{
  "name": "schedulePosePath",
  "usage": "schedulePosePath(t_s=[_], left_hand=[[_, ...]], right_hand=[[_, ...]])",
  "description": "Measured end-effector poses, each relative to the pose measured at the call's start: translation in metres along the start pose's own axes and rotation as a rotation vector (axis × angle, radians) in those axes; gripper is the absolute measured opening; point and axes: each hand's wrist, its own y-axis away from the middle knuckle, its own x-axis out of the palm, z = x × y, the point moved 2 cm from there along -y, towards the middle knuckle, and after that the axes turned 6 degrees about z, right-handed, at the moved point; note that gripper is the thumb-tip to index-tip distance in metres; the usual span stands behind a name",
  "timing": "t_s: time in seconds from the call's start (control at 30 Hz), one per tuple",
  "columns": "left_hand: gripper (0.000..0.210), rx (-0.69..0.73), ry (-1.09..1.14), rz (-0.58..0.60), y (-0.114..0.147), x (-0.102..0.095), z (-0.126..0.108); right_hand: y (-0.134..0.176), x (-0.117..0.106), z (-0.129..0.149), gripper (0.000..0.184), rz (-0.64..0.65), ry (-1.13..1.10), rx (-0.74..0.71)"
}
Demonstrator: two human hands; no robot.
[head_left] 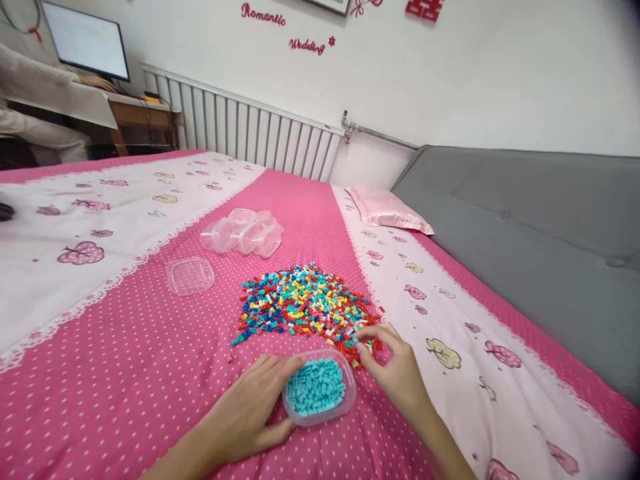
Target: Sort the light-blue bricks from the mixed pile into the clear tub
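A clear plastic container (350, 400) filled with small turquoise building bricks (316, 387) sits on the bed. My left hand (253, 407) grips its left side, thumb low and fingers over the rim. Just beyond the container spreads a heap of mixed building bricks (305, 300) in red, blue, yellow, green, white and turquoise. At the heap's near right edge, my right hand (397, 370) pinches a small turquoise brick (356, 339) between thumb and fingertips. One loose reddish brick (229, 358) lies apart, left of the container.
An empty-looking clear lid or tray (190, 276) lies left of the heap. Behind it are several clear containers (244, 233) together. A pink pillow (387, 210) rests near the grey headboard (525, 220). Another person's arm (45, 70) reaches over a desk (135, 113) with a monitor (87, 40).
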Motion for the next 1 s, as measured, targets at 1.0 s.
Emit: schedulePosePath(t_s=[1.0], left_hand=[[0.074,-0.066,0.016,0.052,-0.002,0.001,0.002]], right_hand=[[0.007,0.043,0.032,0.018,0.144,0.263,-0.113]])
